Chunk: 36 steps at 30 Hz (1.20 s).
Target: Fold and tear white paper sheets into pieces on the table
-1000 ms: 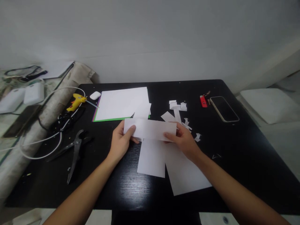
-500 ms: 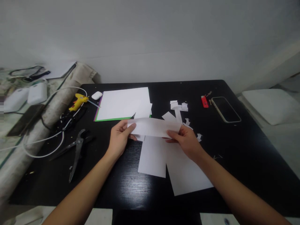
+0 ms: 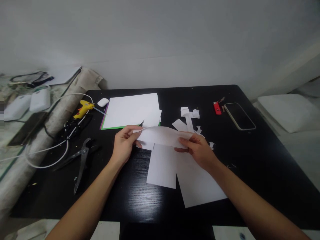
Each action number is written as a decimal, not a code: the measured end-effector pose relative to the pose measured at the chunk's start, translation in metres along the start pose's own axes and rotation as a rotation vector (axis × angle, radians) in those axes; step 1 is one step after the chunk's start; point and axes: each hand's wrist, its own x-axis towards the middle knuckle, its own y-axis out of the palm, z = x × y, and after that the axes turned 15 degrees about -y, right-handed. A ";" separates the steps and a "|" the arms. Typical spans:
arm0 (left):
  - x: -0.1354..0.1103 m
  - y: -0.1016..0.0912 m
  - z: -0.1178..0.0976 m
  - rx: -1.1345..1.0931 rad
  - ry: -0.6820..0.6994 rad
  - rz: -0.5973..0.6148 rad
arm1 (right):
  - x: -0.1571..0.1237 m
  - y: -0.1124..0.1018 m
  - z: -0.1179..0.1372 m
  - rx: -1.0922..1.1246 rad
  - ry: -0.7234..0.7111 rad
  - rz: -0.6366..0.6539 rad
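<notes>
A white paper strip (image 3: 162, 136) hangs just above the black table (image 3: 250, 156), bowed and tilted nearly flat. My left hand (image 3: 124, 144) pinches its left end, my right hand (image 3: 198, 149) pinches its right end. Under the strip lie two white paper pieces, a smaller one (image 3: 162, 165) and a larger one (image 3: 197, 181).
A stack of white sheets (image 3: 131, 110) over green and purple paper lies further back. Paper scraps (image 3: 190, 115), a red lighter (image 3: 216, 107) and a phone (image 3: 239, 115) are to the right. Pliers (image 3: 81, 160), a yellow glue gun (image 3: 83, 108), a white cable (image 3: 45, 151) and an earbud case (image 3: 103, 101) are to the left.
Both hands have tipped the strip from facing me to nearly flat, and it now bows slightly. The hands shifted a little toward the table's back.
</notes>
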 end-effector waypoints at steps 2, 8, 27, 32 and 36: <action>0.000 -0.001 -0.001 -0.034 -0.012 0.056 | 0.000 -0.004 0.003 0.050 0.034 0.096; -0.005 0.000 0.000 -0.051 -0.046 0.248 | -0.003 -0.010 0.013 0.338 0.287 0.723; -0.029 0.023 0.011 0.241 -0.057 0.385 | -0.017 0.028 -0.014 0.180 0.379 0.439; -0.033 0.027 0.014 0.246 -0.041 0.381 | -0.019 0.032 -0.014 0.121 0.322 0.361; -0.038 0.036 0.018 0.240 -0.127 0.303 | -0.019 0.034 -0.018 0.105 0.270 0.352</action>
